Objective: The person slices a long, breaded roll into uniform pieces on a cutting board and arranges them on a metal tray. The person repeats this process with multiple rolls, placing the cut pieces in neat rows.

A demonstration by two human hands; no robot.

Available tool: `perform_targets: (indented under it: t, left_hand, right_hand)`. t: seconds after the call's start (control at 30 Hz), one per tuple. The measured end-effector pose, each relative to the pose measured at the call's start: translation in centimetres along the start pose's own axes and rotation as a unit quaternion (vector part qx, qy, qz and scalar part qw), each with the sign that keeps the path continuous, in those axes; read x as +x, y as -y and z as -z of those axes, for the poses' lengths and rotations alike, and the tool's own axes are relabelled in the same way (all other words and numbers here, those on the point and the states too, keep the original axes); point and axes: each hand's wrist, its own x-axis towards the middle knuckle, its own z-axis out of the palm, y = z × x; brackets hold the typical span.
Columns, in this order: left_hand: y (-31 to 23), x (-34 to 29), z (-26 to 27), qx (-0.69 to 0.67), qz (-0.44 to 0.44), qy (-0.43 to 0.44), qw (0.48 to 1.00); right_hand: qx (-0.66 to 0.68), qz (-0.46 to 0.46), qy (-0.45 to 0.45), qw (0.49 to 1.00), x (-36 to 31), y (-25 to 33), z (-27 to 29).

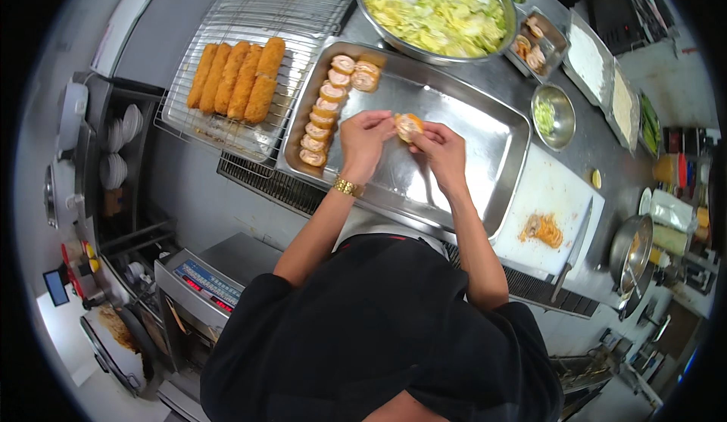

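My left hand (362, 146) and my right hand (443, 149) meet over a rectangular steel tray (473, 130). Between their fingertips is a round slice of breaded roll (409, 126), with a golden crust and pale pink filling. My right fingers pinch it from the right; my left fingertips close on its left edge. Along the tray's left side runs a row of similar slices (324, 114), leaning on one another. A second short row (366, 75) begins beside its far end. On a white cutting board (545, 187) to the right lie a cut roll piece (543, 230) and crumbs.
Several whole fried rolls (236, 81) rest on a wire rack (182, 112) at left. A knife (577, 240) lies along the board's right edge. Beyond the tray stand a bowl of chopped cabbage (439, 9), a small metal pan (536, 43) and a small bowl (554, 115).
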Motion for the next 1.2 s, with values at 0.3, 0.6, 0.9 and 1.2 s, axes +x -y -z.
perform_targets:
  t: [0.3, 0.6, 0.9, 1.2]
  left_hand:
    - [-3.5, 6.0, 5.8, 0.431, -0.218, -0.044, 0.875]
    - [-6.4, 7.6, 5.5, 0.413, -0.224, -0.026, 0.882]
    - [-5.0, 8.7, 6.5, 0.564, -0.346, 0.123, 0.739]
    - [-4.5, 10.2, 6.7, 0.639, -0.37, 0.159, 0.655]
  right_hand:
    - [-0.07, -0.059, 0.059, 0.994, 10.9, -2.8, -8.3]
    - [-0.145, 0.029, -0.088, 0.985, 10.1, -2.9, -11.7]
    - [-0.18, 0.082, -0.099, 0.975, 9.5, -3.4, -11.0]
    - [-0.117, 0.073, -0.111, 0.984, -0.2, -1.2, -3.4]
